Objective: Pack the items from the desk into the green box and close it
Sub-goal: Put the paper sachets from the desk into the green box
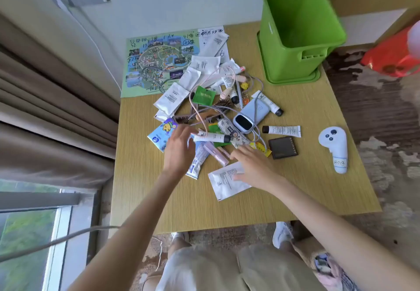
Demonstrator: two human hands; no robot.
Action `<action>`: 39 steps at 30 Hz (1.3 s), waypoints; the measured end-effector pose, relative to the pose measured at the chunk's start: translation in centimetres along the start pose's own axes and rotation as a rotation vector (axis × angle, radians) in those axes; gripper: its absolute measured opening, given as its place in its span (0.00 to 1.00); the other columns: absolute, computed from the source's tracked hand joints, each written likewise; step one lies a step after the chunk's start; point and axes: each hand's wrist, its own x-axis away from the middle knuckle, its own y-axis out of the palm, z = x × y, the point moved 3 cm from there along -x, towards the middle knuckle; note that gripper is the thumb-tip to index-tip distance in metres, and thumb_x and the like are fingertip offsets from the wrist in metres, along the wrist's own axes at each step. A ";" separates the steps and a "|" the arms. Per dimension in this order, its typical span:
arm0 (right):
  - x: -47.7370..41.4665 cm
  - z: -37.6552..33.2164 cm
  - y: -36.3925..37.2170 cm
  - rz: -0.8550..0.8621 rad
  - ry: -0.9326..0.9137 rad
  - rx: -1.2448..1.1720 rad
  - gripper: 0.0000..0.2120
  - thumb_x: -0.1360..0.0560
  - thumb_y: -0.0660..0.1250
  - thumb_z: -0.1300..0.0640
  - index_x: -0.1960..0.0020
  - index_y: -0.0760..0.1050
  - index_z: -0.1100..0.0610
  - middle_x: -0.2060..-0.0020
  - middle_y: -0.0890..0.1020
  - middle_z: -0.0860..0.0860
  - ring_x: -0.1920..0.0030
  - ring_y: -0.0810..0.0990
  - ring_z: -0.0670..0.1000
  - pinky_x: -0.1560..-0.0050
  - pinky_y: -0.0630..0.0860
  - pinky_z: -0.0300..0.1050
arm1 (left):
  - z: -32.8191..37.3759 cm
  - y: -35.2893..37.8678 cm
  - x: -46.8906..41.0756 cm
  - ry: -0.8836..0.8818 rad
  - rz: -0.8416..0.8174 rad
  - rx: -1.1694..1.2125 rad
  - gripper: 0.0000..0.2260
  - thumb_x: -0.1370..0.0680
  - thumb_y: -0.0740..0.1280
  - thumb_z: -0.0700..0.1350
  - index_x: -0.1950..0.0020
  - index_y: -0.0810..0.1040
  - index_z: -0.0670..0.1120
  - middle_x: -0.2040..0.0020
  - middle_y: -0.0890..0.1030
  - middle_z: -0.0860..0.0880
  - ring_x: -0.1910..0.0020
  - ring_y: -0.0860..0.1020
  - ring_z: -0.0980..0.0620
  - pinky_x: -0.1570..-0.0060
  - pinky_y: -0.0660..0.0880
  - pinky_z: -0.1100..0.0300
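Here, open hands — left (179,149), right (252,165) — over clutter on a wooden desk (295,195) beside curtains (56,108).

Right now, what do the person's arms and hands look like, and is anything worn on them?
Both forearms are bare, with no sleeves showing. The left hand and the right hand wear no gloves, and I see no rings, watch or bracelet. No markings are visible.

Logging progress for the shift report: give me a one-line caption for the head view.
Both hands reach into clutter on the desk; the green box stands open and empty at the far corner.
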 end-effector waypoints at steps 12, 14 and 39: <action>-0.8 1.6 1.3 -0.200 0.092 -0.121 0.18 0.34 0.77 0.54 0.62 0.66 0.53 0.64 0.70 0.47 0.64 0.69 0.49 0.67 0.60 0.44 | -2.4 -0.2 -4.5 -0.145 -0.027 0.076 0.13 0.23 0.61 0.35 0.42 0.78 0.44 0.42 0.78 0.48 0.46 0.77 0.48 0.53 0.77 0.52; -1.1 2.5 -0.2 -0.219 0.139 -0.272 0.23 0.35 0.77 0.54 0.67 0.60 0.52 0.70 0.65 0.46 0.69 0.62 0.47 0.68 0.55 0.43 | -2.7 -0.6 -5.5 -0.154 -0.010 0.100 0.13 0.23 0.60 0.34 0.43 0.79 0.44 0.44 0.79 0.48 0.47 0.78 0.48 0.53 0.76 0.50; -23.1 4.0 -15.7 0.237 0.395 -0.898 0.18 0.28 0.73 0.58 0.42 0.76 0.63 0.45 0.81 0.58 0.48 0.80 0.58 0.45 0.76 0.52 | -11.6 -0.3 -17.2 -0.541 -0.207 -0.072 0.28 0.28 0.74 0.53 0.35 0.68 0.43 0.40 0.73 0.44 0.42 0.74 0.42 0.43 0.73 0.47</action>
